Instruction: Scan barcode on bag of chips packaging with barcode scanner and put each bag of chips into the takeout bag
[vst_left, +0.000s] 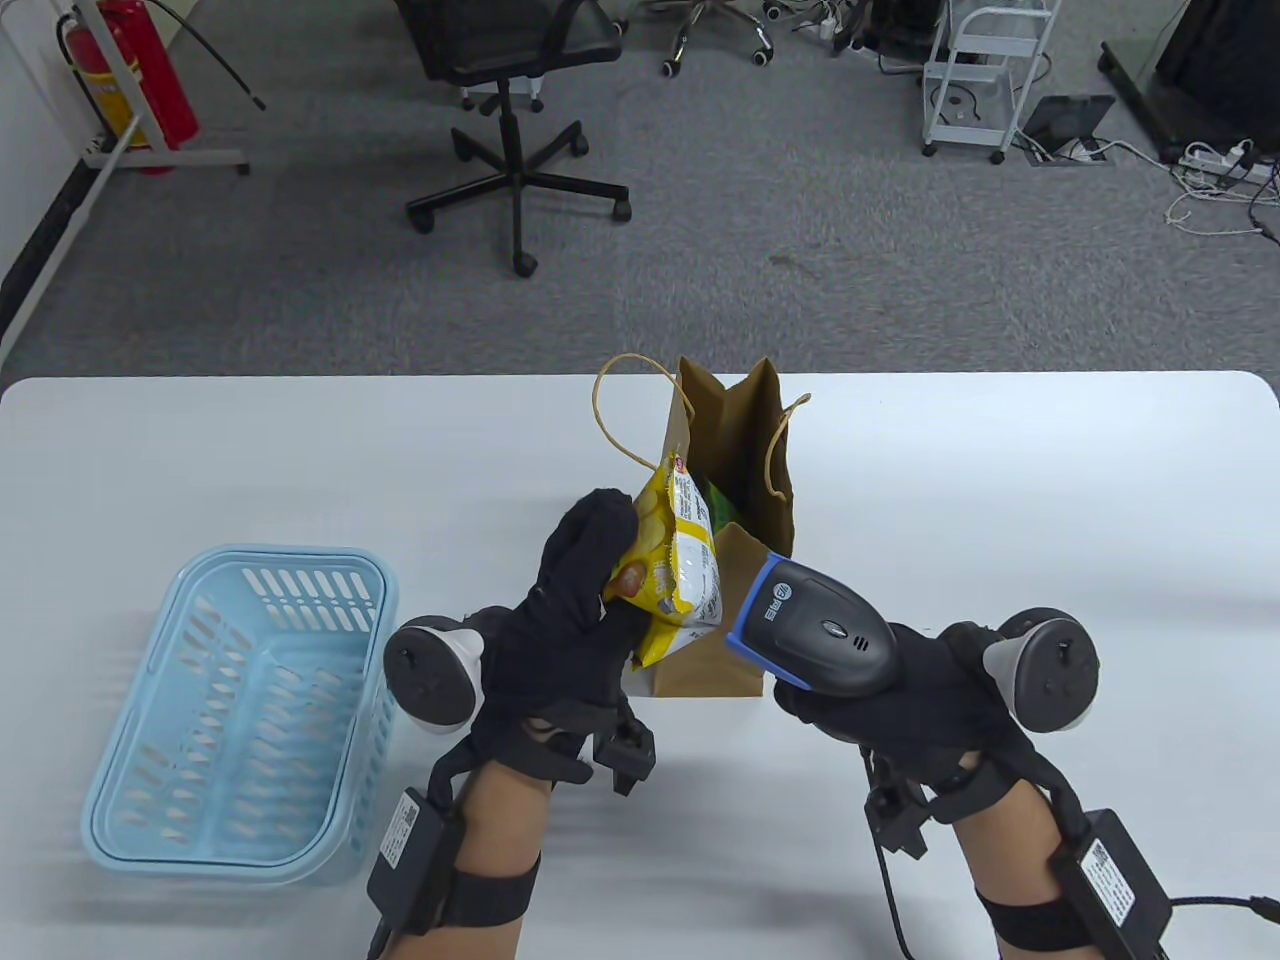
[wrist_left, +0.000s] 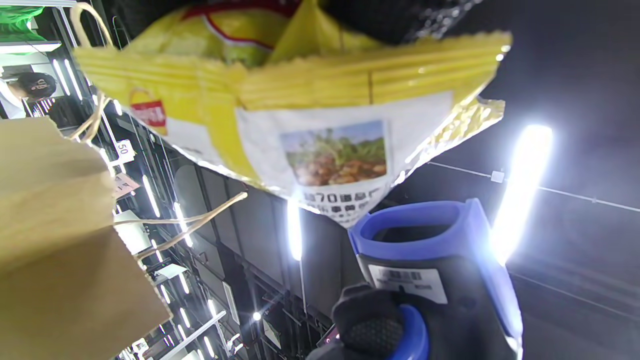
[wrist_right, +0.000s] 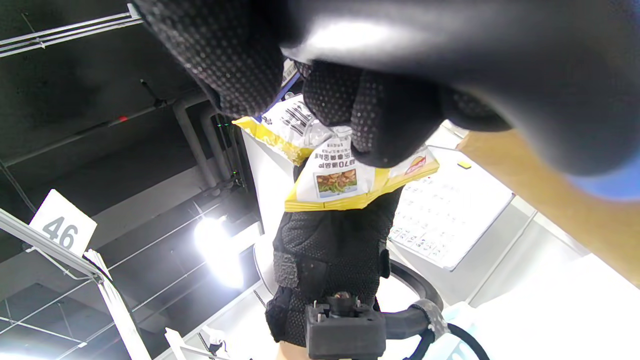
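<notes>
Two hands meet mid-counter over the takeout bag (vst_left: 735, 470), which stands open to receive. The left hand (vst_left: 580, 610) pinches the bag of chips (vst_left: 675, 560), printed back turned toward the barcode scanner (vst_left: 815, 625) gripped by the right hand (vst_left: 900, 700), likely mid-scan.

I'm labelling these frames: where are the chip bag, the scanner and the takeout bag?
chip bag (vst_left: 685, 560), table view, white back panel
scanner (vst_left: 820, 630), table view, top of head
takeout bag (vst_left: 760, 440), table view, right wall

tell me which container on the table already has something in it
The brown paper takeout bag standing at the table's middle: something green shows inside its open top. The light blue basket on the left shows only its bare slotted bottom.
</notes>
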